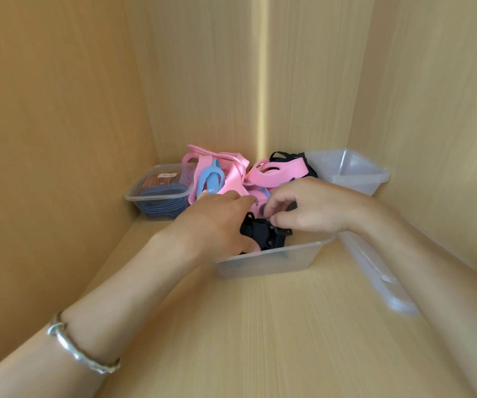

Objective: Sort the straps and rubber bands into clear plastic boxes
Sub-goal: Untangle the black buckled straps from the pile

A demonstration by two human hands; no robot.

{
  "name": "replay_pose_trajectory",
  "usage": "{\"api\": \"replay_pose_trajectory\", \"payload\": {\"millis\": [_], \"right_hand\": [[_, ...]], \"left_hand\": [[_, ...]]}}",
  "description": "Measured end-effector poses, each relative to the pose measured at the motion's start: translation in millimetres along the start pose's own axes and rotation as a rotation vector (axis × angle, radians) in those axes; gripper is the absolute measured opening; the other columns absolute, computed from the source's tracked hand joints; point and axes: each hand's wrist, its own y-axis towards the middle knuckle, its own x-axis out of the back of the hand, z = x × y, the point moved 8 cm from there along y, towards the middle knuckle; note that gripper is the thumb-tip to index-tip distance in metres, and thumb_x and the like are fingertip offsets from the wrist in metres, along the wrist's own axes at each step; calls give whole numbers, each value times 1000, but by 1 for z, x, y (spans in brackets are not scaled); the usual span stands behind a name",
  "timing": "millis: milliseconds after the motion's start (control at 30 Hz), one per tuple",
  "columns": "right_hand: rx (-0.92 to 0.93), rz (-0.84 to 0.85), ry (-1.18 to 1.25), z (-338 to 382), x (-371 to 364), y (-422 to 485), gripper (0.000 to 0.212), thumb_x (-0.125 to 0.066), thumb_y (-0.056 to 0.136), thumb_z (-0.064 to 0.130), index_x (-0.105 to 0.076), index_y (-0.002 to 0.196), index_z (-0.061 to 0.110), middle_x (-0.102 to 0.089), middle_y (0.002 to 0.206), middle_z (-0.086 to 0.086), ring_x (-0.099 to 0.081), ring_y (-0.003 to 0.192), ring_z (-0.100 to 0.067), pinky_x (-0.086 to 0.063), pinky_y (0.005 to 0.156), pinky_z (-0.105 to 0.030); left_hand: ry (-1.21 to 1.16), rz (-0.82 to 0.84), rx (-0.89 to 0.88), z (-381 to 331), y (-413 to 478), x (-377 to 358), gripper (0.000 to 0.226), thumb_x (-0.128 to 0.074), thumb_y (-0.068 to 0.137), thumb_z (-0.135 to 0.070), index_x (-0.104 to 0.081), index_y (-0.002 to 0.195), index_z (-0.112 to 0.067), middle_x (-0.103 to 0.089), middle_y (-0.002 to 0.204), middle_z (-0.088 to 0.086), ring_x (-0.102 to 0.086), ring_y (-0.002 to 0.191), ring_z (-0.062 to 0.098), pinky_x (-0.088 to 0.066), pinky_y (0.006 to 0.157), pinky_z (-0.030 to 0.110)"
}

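Observation:
A pile of pink bands (271,175) with a blue band (210,175) lies in the back corner. In front of it stands a clear plastic box (269,261) holding black straps (256,231). My left hand (217,222) reaches over the box's left side, fingers stretched toward the pile and thumb down by the black straps. My right hand (303,208) hovers over the box with curled fingers pinching a black strap with a buckle. A second clear box (159,193) at the back left holds blue and red bands. An empty clear box (352,173) leans at the back right.
Wooden walls close in at the left, back and right, forming a corner. A clear plastic lid (375,271) lies along the right wall beneath my right forearm. A silver bracelet (82,351) circles my left forearm. The wooden floor (260,326) stretches toward me.

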Motion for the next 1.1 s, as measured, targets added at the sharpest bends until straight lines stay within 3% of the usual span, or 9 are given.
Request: {"api": "replay_pose_trajectory", "payload": {"millis": [200,300,433,567,667,800,933,1033,1100], "right_hand": [[13,-142,17,-6,17,-1,14,-60,90,22,-71,87,29,-62,67,26,-57,69,10,-41,62,-11],[15,-233,83,-12,32,-5,15,-60,91,19,-72,84,25,-59,59,30,-54,57,8,-39,53,-9],[-3,-324,150,-24,51,-11,15,-62,90,22,-71,80,27,-61,64,17,-51,59,2,-43,60,-20],[-80,-377,132,-49,64,-15,13,-63,90,24,-72,81,25,-66,72,6,-54,64,-7,-47,66,-29],[-150,-458,110,-71,75,-20,13,-63,90,23,-73,82,23,-62,68,10,-53,64,-6,-43,64,-27],[-227,-482,107,-90,81,-23,10,-64,90,23,-73,85,23,-63,74,12,-56,71,-6,-44,70,-27],[-230,-370,121,-85,79,-9,6,-66,88,25,-72,87,25,-67,79,9,-63,79,-10,-46,72,-24],[-261,-69,61,-73,65,14,3,-67,88,23,-70,90,22,-66,75,10,-63,75,-8,-44,65,-18],[-300,126,46,-68,54,26,8,-70,86,23,-68,94,23,-66,72,16,-65,78,-6,-47,68,-19]], "left_hand": [[114,68,-18,-4,13,2,70,-67,80,-50,-38,138,-24,-51,117,0,-52,106,23,-43,76,33],[81,231,15,-3,20,-3,86,-74,73,-53,-30,142,-25,-50,118,-1,-53,103,21,-49,81,35],[115,403,63,-10,27,-5,105,-78,68,-54,-15,149,-32,-44,129,-1,-52,101,22,-47,80,32],[88,520,118,-15,33,3,93,-78,67,-54,-31,144,-32,-43,143,-2,-48,122,26,-45,93,36],[103,426,76,-22,45,25,69,-66,76,-62,-47,130,-23,-46,140,1,-49,115,26,-42,91,34],[-23,216,-70,-43,69,43,68,-50,88,-61,-35,146,-28,-41,147,-5,-43,129,20,-34,96,30],[-153,111,-259,-60,80,34,49,-51,93,-46,-44,140,-30,-53,132,-4,-51,103,11,-38,78,22],[-242,42,-282,-57,84,36,33,-51,96,-34,-56,128,-28,-57,115,-5,-54,76,4,-38,52,8],[-208,60,-267,-55,87,32,29,-50,96,-28,-60,123,-25,-61,113,-5,-57,76,6,-45,58,10]]}}
